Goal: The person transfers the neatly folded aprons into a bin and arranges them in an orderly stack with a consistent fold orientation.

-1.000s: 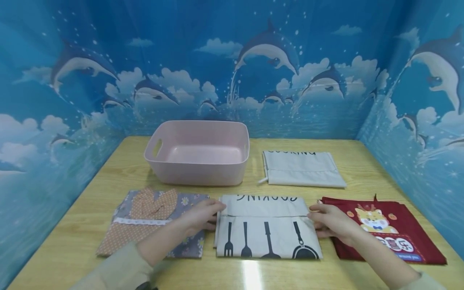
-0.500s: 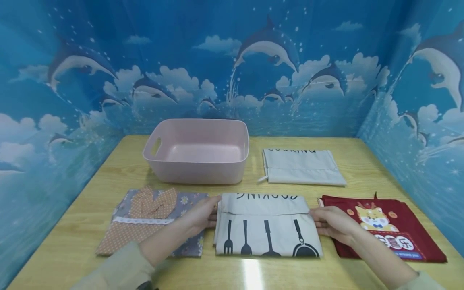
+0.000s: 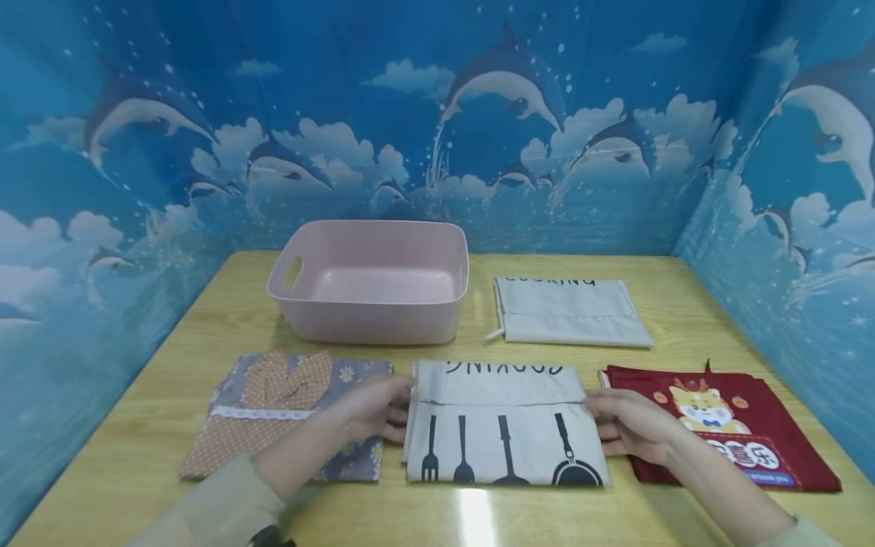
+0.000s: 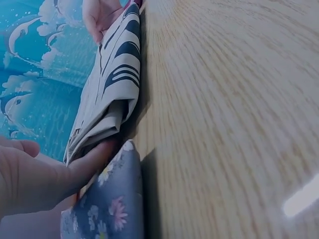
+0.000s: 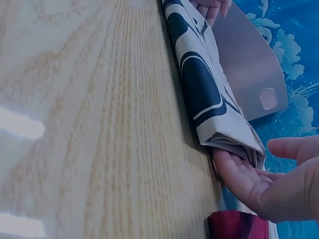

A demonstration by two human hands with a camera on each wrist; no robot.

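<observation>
A folded cream apron (image 3: pixel 509 425), printed with black kitchen utensils and lettering, lies flat in the middle of the table. At its left side is my left hand (image 3: pixel 376 406), its fingers reaching under the fold in the left wrist view. My right hand (image 3: pixel 632 425) is at the opposite side; in the right wrist view its fingers extend beneath the apron's edge and the thumb stands off it. The left hand overlaps a folded grey floral apron (image 3: pixel 232 448) with a dotted bow. Under the right forearm lies a folded dark red apron (image 3: pixel 796 441) with a cartoon animal.
A pink plastic basin (image 3: pixel 376 325) with side handle holes stands at the back left of the wooden table (image 3: pixel 547 520). Another folded cream apron (image 3: pixel 570 311) lies at the back right. Blue dolphin-print curtains (image 3: pixel 342 91) close in the back and sides.
The thumbs have come away from the apron's top, and the fingers of both hands have slid lower along its side edges. The aprons and basin keep their places on the table.
</observation>
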